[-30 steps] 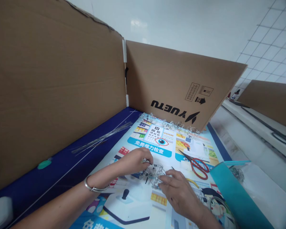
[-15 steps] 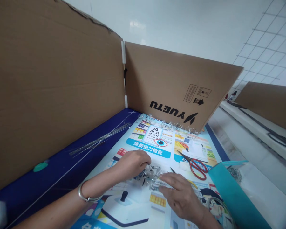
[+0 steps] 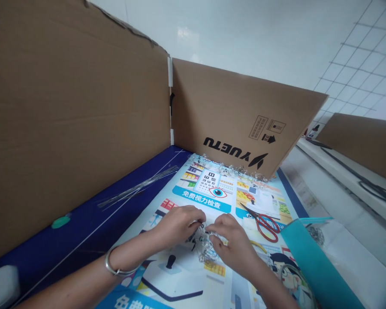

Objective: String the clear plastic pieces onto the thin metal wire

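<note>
One wire-and-bead piece [image 3: 203,244] lies on the poster [image 3: 193,279] covering the bench, directly between two hands. The left hand [image 3: 176,223] and the right hand [image 3: 233,244] each pinch it with a fingertip grip. One pair of red scissors [image 3: 265,223] rests just right; one wire bundle [image 3: 138,186] lies well left.

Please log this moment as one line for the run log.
left hand + right hand: pinching beaded wire piece | scissors right | poster beneath

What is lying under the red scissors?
The red scissors lie on a printed poster that covers the table. Whatever is beneath the poster there cannot be seen.
</note>
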Demonstrator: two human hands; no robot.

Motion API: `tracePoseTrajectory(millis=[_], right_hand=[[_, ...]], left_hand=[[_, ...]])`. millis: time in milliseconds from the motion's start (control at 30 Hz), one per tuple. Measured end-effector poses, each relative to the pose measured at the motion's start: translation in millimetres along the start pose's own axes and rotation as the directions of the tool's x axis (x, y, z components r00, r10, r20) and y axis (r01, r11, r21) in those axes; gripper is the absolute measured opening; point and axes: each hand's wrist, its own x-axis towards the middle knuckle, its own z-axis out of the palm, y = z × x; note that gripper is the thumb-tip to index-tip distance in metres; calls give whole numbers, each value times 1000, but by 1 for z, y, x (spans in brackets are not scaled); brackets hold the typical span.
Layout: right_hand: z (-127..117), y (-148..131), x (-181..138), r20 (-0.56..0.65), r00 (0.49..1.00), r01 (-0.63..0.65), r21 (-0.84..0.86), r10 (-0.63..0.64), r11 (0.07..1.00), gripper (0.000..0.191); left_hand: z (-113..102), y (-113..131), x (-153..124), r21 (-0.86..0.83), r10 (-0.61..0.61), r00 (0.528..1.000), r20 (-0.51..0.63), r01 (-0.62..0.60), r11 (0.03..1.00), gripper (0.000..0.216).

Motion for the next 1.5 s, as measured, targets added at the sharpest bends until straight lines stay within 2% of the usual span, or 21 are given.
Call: tracePoseTrajectory(millis=[167, 367, 467, 833, 1033, 1167, 1367, 1500], right_hand=[[5, -6, 5, 121, 989, -81, -64, 89, 995, 27], [10, 0, 4, 121, 984, -135, 0, 134, 991, 29], [13, 3, 3, 98, 982, -166, 34, 162, 985, 28], [16, 7, 0, 33, 985, -170, 130, 167, 977, 20], [21, 8, 1, 3, 977, -209, 167, 211, 964, 20], [23, 6, 2, 4, 970, -240, 191, 244, 952, 19], [25, 6, 2, -14, 964, -258, 209, 267, 943, 18], [27, 6, 2, -24, 961, -266, 210, 277, 941, 17]], left_hand=[[-1, 0, -1, -85, -14, 1000, -14, 12, 996, 19], [-4, 0, 0, -313, -75, 997, 7, 74, 947, 16], [-9, 0, 1, -371, -90, 995, 32, 95, 924, 15], [-23, 1, -1, -258, -15, 999, 38, 25, 966, 15], [-21, 7, -4, -241, -111, 983, 147, 145, 960, 18], [-19, 13, -5, -260, -179, 973, 149, 213, 942, 16], [-10, 17, -8, -411, -316, 911, 265, 404, 817, 11], [-6, 18, -9, -391, -323, 907, 269, 409, 824, 12]])
